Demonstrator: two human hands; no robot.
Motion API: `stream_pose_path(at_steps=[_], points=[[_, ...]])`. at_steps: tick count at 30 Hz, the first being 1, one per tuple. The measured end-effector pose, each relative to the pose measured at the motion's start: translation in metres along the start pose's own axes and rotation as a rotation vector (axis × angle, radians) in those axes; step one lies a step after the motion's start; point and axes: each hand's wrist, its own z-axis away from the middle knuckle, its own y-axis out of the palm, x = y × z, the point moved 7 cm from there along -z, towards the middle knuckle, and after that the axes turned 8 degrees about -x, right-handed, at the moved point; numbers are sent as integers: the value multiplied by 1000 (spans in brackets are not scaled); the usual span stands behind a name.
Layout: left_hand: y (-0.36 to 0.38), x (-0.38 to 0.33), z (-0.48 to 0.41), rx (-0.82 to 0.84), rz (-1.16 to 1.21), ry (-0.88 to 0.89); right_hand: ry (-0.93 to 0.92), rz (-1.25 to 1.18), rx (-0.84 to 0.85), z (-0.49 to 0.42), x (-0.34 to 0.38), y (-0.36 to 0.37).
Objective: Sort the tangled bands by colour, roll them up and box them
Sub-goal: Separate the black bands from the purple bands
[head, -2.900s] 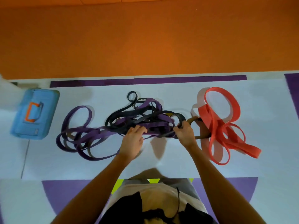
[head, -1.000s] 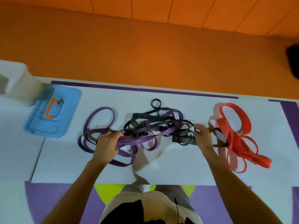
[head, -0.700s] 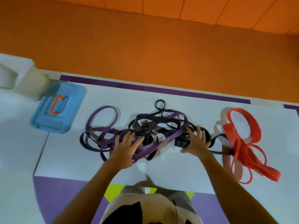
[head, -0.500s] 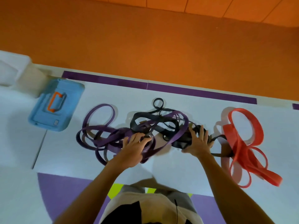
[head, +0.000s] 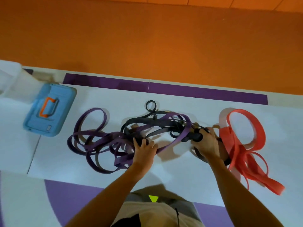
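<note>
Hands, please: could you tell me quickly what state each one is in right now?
Left hand: grips the purple-and-black tangle.
Right hand: grips a black band.

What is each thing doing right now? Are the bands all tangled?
Purple bands: tangled with black bands.
Black bands: tangled, unrolled.
Red bands: loose heap, unrolled.
Box: shut.
Left hand: grips purple bands.
Right hand: grips black bands.
</note>
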Motion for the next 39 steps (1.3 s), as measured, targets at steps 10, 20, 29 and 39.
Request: stream_pose_path(at_steps=[10, 20, 29, 39], points=[[-5, 50, 40, -127, 123, 263, 9, -164, -86, -9, 23, -17], [-9, 137, 102, -284, 326, 248, 195, -180, -148, -4, 24, -50], [13, 204, 109, -230, 484, -78, 303, -317, -123, 36, 67, -36], [17, 109, 49, 80, 555, -255, 468, -879, -149, 88, 100, -19]])
